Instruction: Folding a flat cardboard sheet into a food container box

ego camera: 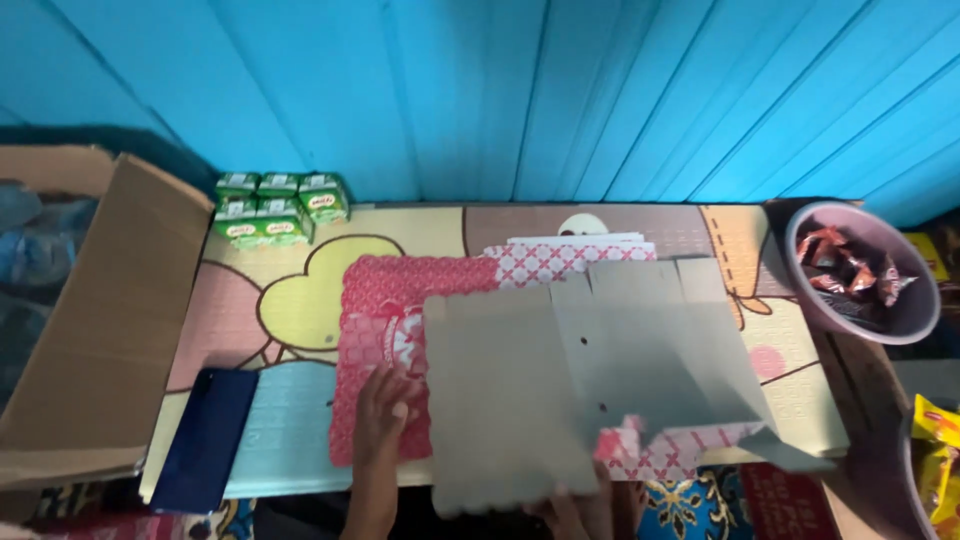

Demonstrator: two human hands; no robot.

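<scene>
Seen from above: a low desk (300, 300) covered by a pastel cartoon-patterned mat, set against a blue plank wall (560, 90).

At centre frame, a flat unfolded box blank (560, 380), grey on its upturned side, red-and-white patterned where flaps turn over at lower right. Lying partly over a stack of similar red patterned blanks (400, 300), more of them fanned out toward upper centre.

Left hand (385, 405) at lower centre-left, fingers spread flat, pressing down on the red stack just beside the grey blank's left edge. Grip open, palm down, pinching nothing.

Right hand (575, 510) at bottom centre, mostly hidden beneath the grey blank's scalloped lower edge; only fingertips and knuckles visible. Touching the blank from below or at its rim; cannot tell whether the grip is pressed together on it or merely supporting it.

Around these: a dark blue flat phone-like slab (205, 440) at lower left on the desk. Six small green drink cartons (280, 208) grouped at upper left, near the wall. A large open brown cardboard box (90, 320) at far left, flap leaning against the desk's edge. At upper right, a purple bowl (925, 310) holding dark wrapped sweets (850, 268). At lower right edge, yellow snack packets (935, 450), partly cut off.
</scene>
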